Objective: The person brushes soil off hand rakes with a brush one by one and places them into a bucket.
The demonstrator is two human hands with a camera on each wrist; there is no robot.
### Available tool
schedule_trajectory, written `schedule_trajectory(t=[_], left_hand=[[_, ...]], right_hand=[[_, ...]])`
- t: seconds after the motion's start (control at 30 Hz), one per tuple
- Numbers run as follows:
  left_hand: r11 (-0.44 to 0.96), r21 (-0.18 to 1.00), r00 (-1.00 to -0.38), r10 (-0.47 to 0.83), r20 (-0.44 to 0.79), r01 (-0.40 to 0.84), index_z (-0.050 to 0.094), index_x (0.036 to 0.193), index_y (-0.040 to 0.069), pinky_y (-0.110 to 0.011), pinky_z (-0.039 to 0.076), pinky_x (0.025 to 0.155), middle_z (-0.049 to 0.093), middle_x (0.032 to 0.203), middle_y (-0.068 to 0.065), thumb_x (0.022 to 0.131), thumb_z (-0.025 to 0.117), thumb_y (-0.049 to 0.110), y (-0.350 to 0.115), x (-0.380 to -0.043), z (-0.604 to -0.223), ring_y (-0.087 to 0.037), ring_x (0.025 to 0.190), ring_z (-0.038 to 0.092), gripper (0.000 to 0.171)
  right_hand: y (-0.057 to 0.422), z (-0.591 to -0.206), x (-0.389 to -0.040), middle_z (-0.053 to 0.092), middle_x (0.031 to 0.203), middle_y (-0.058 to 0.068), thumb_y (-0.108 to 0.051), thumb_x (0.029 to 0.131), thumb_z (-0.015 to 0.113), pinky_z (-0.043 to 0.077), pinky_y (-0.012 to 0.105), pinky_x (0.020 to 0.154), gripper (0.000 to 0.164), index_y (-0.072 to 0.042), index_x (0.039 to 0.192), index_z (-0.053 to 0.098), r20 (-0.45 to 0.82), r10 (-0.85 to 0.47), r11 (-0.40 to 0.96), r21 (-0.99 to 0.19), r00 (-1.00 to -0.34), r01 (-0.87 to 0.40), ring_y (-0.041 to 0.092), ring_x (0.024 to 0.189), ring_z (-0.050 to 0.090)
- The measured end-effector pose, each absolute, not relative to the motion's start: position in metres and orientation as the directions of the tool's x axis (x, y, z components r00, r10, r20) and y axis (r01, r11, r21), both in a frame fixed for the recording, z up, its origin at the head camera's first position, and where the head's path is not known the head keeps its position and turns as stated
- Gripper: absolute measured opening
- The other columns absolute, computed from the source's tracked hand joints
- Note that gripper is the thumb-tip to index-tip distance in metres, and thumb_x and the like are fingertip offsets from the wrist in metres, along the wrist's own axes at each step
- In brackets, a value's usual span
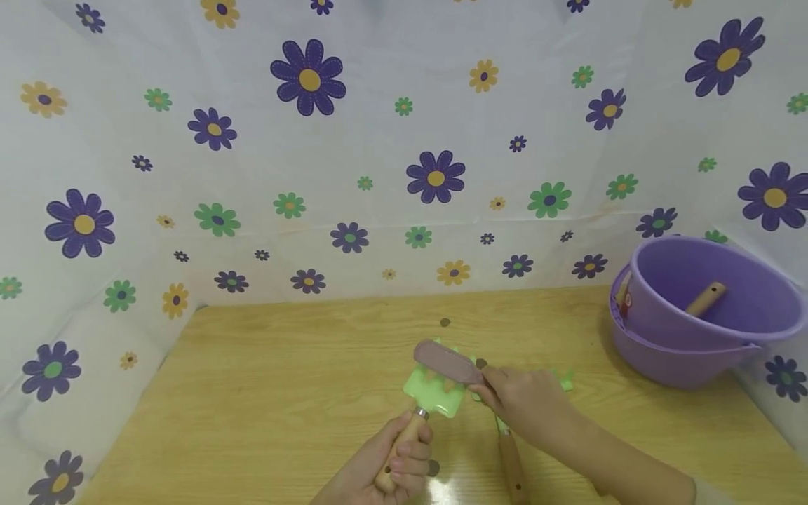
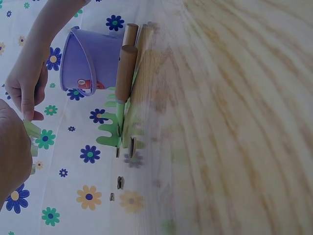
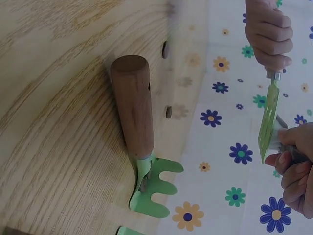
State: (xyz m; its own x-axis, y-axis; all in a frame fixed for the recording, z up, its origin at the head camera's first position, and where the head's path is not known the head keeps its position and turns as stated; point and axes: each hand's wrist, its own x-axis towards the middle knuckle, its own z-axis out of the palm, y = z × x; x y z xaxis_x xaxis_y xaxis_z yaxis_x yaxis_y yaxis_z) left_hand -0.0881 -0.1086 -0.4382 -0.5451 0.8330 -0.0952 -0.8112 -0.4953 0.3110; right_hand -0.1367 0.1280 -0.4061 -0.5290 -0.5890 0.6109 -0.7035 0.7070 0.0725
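Observation:
My left hand (image 1: pixel 404 459) grips the wooden handle of a green hand fork (image 1: pixel 434 396), its tines pointing up and away. My right hand (image 1: pixel 530 403) pinches one end of an oblong mauve-grey tool (image 1: pixel 447 361) that looks like a brush. This tool lies across the fork's tines and hides part of them. In the right wrist view the fork (image 3: pixel 269 117) is seen edge-on, with the right fingers (image 3: pixel 293 134) close beside it. Another green fork with a wooden handle (image 1: pixel 513 463) lies on the table below the right hand.
A purple bucket (image 1: pixel 656 354) stands at the table's right, a wooden handle (image 1: pixel 705 300) sticking up inside. Another green tool (image 1: pixel 566 382) lies partly hidden behind the right hand. Several dark, flat pebble-like spots (image 1: pixel 445 322) dot the wooden table (image 1: pixel 265 393). A flower-patterned sheet (image 1: pixel 379 140) hangs behind.

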Motion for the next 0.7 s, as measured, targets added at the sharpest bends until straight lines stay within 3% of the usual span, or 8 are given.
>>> schedule_trajectory(t=[0.17,0.27,0.47,0.7], left_hand=[[-0.485,0.299,-0.534,0.839,-0.107,-0.822,0.054,0.092,0.013,-0.001,0.028,0.048,0.049,0.064,0.012,0.104,0.026,0.038,-0.111,-0.089,-0.436,0.005,0.052,0.043,0.039],[-0.478,0.302,-0.529,0.841,-0.114,-0.825,0.054,0.092,0.013,-0.001,0.028,0.048,0.049,0.063,0.012,0.104,0.025,0.038,-0.112,-0.089,-0.434,0.005,0.051,0.043,0.04],[-0.475,0.299,-0.527,0.841,-0.122,-0.828,0.054,0.092,0.013,-0.002,0.028,0.048,0.049,0.064,0.012,0.104,0.025,0.037,-0.115,-0.09,-0.432,0.005,0.052,0.043,0.04],[-0.463,0.3,-0.516,0.848,-0.126,-0.834,0.054,0.09,0.013,-0.003,0.028,0.047,0.047,0.063,0.013,0.104,0.023,0.036,-0.114,-0.09,-0.435,0.005,0.051,0.041,0.04]], right_hand=[[0.13,-0.403,-0.142,0.054,0.052,-0.004,-0.037,0.099,0.046,0.021,0.005,0.035,0.045,-0.005,0.072,0.062,0.597,-0.581,0.723,0.066,-0.554,-0.688,0.001,0.04,0.042],[0.131,-0.402,-0.145,0.057,0.054,-0.002,-0.039,0.1,0.043,0.024,0.005,0.035,0.048,-0.003,0.073,0.063,0.605,-0.579,0.725,0.074,-0.547,-0.685,0.003,0.04,0.048],[0.134,-0.403,-0.155,0.057,0.053,-0.001,-0.044,0.102,0.026,0.022,0.005,0.035,0.062,-0.004,0.071,0.063,0.623,-0.575,0.737,0.114,-0.53,-0.666,0.003,0.038,0.046],[0.14,-0.404,-0.162,0.064,0.059,0.003,-0.048,0.101,0.017,0.027,0.007,0.034,0.07,-0.003,0.074,0.065,0.634,-0.551,0.763,0.12,-0.543,-0.635,0.009,0.042,0.056]])
